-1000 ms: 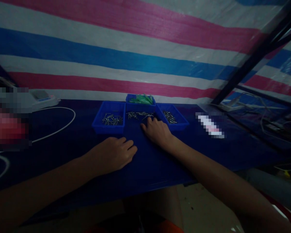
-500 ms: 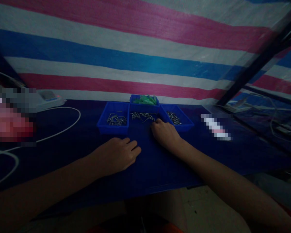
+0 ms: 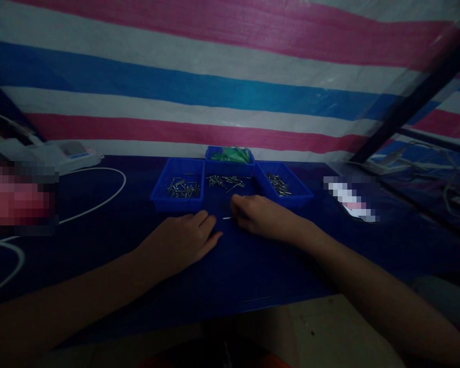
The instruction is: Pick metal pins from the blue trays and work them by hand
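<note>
My right hand [image 3: 258,214] is closed in a pinch on a slim metal pin [image 3: 227,218], whose bright end sticks out to the left of the fingers; its exact kind is too small to tell. My left hand [image 3: 189,232] rests just above the blue table [image 3: 230,271], thumb apart from the curled fingers, with nothing visible in it. The pin's tip points toward it across a small gap. Beyond the hands lies a loose pile of similar metal pieces [image 3: 226,182], between a left blue bin [image 3: 178,204] and a right blue bin [image 3: 299,191], both holding more such pieces.
A rear blue bin [image 3: 230,167] holds green plastic packets [image 3: 233,154]. At left stand a white scale-like device [image 3: 74,156] and a looping white cable [image 3: 111,197]. A blurred-out phone-like object [image 3: 350,200] lies at right. A striped sheet [image 3: 214,92] closes off the back.
My right hand has come from the metal pile toward me and slightly left, and a pin now shows in its fingers. My left hand has stayed nearly in place, its thumb farther from the fingers.
</note>
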`<state>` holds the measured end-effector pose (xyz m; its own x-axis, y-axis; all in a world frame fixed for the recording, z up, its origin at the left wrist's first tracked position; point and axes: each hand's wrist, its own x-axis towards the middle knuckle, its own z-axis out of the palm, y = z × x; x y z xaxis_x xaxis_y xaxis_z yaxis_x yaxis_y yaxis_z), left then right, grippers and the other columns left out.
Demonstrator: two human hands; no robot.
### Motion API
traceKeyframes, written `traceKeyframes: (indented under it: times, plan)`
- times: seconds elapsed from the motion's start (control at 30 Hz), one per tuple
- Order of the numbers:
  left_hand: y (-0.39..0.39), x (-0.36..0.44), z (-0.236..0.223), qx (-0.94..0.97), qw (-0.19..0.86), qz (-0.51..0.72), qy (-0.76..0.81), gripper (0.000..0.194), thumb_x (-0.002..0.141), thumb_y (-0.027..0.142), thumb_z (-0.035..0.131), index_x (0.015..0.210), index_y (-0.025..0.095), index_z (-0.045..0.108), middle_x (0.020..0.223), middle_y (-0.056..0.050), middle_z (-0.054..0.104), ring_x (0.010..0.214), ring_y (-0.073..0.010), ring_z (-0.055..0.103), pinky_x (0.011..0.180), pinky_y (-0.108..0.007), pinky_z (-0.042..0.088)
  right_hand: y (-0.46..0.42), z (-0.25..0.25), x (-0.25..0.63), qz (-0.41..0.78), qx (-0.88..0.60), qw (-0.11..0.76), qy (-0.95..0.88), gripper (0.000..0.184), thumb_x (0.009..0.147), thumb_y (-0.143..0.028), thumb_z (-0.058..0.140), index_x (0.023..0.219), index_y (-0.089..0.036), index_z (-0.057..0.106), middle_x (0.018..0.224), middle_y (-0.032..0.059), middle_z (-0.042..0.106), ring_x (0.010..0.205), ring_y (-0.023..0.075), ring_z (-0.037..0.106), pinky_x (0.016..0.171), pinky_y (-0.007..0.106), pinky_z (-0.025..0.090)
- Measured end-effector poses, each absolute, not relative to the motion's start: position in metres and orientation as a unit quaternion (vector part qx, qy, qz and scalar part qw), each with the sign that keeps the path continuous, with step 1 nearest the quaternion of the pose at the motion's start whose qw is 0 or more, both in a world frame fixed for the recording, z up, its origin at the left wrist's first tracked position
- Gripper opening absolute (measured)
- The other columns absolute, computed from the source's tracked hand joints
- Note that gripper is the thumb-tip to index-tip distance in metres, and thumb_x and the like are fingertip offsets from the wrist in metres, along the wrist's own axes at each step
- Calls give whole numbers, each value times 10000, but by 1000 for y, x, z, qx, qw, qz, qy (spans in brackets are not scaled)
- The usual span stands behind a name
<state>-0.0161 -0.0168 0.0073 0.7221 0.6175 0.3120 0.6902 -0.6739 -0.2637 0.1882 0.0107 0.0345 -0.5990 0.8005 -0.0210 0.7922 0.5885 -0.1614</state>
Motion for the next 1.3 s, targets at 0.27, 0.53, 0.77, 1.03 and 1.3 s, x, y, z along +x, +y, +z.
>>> traceKeyframes:
  times: [0.27, 0.53, 0.77, 1.03, 1.3]
  plan:
    - [-12, -17, 5, -932, 163, -82, -314, 231, 889, 245, 380, 805, 166, 581, 706, -8, 593, 606, -161, 585, 464, -251, 386, -8, 34, 174, 128, -348, 68, -926, 103, 765, -119, 456, 850, -176, 453, 807, 8, 556, 659, 100, 505, 601, 218, 354]
    - [-7, -19, 8, -938, 128, -66, -315, 181, 872, 225, 398, 822, 176, 565, 758, -6, 605, 657, -161, 596, 499, -256, 416, -7, 39, 177, 100, -353, 69, -928, 72, 812, -157, 446, 867, -161, 492, 808, 13, 566, 670, 100, 514, 608, 221, 365]
    - [-9, -21, 10, -944, 155, -73, -281, 159, 864, 229, 414, 849, 174, 562, 889, -25, 598, 652, -132, 585, 499, -241, 413, 10, 59, 205, -119, -532, 124, -829, 223, 879, -249, 377, 989, -141, 538, 924, 87, 594, 871, 195, 539, 730, 297, 398]
    - [-5, -25, 9, -941, 166, -71, -286, 159, 867, 213, 411, 888, 179, 565, 1074, -46, 578, 765, -165, 596, 549, -268, 461, 23, 54, 222, -110, -648, -16, -753, 276, 871, -248, 361, 1030, -135, 556, 912, 140, 632, 778, 257, 615, 614, 343, 443]
    - [-7, -24, 9, -942, 161, -74, -287, 155, 861, 213, 422, 875, 174, 572, 1007, -45, 595, 758, -161, 594, 550, -254, 456, 19, 57, 221, -99, -647, -24, -756, 306, 875, -176, 314, 1027, -117, 572, 850, 140, 647, 726, 242, 630, 594, 333, 441]
